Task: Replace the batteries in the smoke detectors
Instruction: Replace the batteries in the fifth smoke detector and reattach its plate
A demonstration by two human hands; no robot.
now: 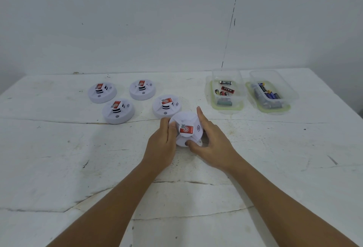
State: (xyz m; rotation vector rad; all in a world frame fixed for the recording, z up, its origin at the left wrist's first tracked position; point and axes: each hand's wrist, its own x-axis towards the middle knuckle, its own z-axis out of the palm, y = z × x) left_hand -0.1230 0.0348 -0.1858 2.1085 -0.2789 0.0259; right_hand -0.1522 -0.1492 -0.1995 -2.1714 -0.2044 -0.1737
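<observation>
Both hands on one smoke detector [185, 129] at table centre, tilted w/ its red-labelled top facing the camera. Left hand [163, 144] wraps the detector's 9 o'clock edge, fingers curled round the rim, thumb on the top face near the label. Right hand [211, 144] spans the 3 o'clock side: index finger straight up along the far edge, thumb pressed at the 6 o'clock rim, other fingers hidden behind the body. Grip wide, not clenched; detector held between the two hands, just above or touching the white table [59, 168], can't tell which.

Four more detectors [117, 112] sit at 10–11 o'clock of the held one, nearest one just beside it. Two clear tubs at 1–2 o'clock: nearer tub [225, 91] w/ red/black batteries, farther tub [271, 93] w/ blue ones.
</observation>
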